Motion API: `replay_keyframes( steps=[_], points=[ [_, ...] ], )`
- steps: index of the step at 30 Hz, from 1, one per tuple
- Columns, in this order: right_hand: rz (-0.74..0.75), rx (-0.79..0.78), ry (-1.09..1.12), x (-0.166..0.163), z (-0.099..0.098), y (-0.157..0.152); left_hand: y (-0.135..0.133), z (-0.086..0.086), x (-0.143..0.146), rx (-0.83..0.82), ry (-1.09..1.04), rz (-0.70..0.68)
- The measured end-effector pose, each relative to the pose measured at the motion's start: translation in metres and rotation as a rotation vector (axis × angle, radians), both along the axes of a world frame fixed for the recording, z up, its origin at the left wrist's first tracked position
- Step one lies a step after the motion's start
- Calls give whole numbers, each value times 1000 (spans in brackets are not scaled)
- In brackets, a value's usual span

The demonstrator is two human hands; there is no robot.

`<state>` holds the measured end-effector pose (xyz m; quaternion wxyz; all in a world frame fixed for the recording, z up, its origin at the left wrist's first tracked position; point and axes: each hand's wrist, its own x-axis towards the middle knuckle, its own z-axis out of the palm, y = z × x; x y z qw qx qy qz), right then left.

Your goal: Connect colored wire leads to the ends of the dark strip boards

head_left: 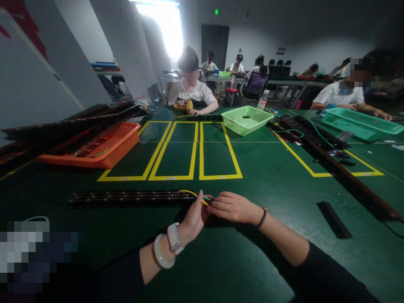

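Note:
A long dark strip [132, 197] with thin metal rails and small bright contacts lies crosswise on the green table. Yellow, blue and green wires [188, 192] come out of its right end. My left hand [196, 216] closes round these wires, thumb up, just past the strip's end. Against it, my right hand [232, 207] pinches the wires' far ends, its fingers bent together. The very tips of the wires are hidden among the fingers.
An orange basket [121, 145] stands left, with long dark strips [78, 120] piled over it. Yellow tape frames [195, 155] mark the green table. Beyond are a light green basket [246, 120] and a bottle [263, 100]. At right are more strips [344, 168], a black piece [333, 219] and a teal basket [362, 124]. People sit opposite.

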<state>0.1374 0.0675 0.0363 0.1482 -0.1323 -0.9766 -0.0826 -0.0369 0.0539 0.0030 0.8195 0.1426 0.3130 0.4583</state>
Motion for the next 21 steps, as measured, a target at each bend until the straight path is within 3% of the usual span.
replay_keyframes(
  steps=[4,7,12,21],
  points=[
    [-190,-199,335,-2,-7,4,0,3,1,68,-11,-10],
    [-344,-264,455,-3,-13,12,-2,3,2,88,51,-16],
    [-494,-270,349,-2,-24,24,-4,6,1,71,100,-11],
    [-471,-302,123,-7,-30,24,-4,5,0,66,71,-16]
  ],
)
